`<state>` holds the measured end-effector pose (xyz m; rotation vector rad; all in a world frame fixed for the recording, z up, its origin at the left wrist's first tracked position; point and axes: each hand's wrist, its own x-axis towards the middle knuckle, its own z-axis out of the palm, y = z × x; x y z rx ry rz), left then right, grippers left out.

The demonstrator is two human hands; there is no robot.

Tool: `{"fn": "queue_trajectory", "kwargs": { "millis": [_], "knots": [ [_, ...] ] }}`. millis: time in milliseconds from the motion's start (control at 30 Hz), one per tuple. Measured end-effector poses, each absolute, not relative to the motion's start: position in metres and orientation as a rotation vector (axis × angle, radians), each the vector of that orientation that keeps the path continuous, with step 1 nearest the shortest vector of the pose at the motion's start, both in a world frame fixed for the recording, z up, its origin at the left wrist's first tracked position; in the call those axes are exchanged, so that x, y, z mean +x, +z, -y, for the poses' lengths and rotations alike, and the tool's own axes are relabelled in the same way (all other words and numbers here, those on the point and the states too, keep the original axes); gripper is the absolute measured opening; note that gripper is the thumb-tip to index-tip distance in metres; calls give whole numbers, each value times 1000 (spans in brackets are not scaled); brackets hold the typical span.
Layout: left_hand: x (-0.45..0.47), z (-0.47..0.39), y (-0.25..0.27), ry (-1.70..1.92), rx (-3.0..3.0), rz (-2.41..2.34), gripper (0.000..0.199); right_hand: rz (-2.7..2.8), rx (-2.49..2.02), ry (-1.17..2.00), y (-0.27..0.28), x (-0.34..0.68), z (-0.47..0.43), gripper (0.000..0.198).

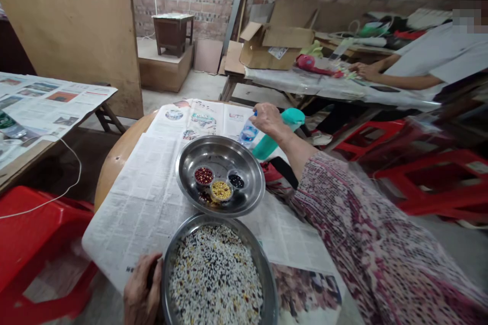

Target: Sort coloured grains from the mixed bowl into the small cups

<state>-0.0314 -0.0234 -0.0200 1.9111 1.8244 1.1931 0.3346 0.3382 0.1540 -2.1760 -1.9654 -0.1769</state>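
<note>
My right hand (269, 121) reaches across the round table, its fingers closed round the blue-capped top of a clear plastic water bottle (248, 134). Behind that wrist is a teal object (267, 146), partly covered. By the left rim of a steel basin (270, 264) filled with mixed white, black and yellow grains (215, 274), my left hand (144, 287) curls its fingers against the metal. Just beyond stands a second steel basin (244, 157). Inside it are three small clear cups, of dark red beans (204, 175), yellow grains (221, 190) and black beans (236, 181).
Newspaper (152, 188) covers the round table (114, 162). Red plastic stools (38, 244) stand left and right. Another paper-covered table (76, 96) is at left, with a white cord hanging. Across, a person (412, 66) works at a bench near an open cardboard box (274, 51).
</note>
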Motion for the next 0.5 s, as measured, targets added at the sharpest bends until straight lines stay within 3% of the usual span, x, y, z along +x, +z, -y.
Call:
{"fn": "queue_trajectory", "kwargs": {
  "millis": [200,367,500],
  "knots": [
    [-32,24,-24,1225,1869,-1796,21,1932,-2055,-232,174,321,-321,32],
    [-34,24,-31,1200,1802,-1806,25,1822,-1754,-348,228,315,-283,28],
    [-33,22,-26,1261,1762,-1762,28,1663,-1583,-256,268,315,-233,27]
  ]
}}
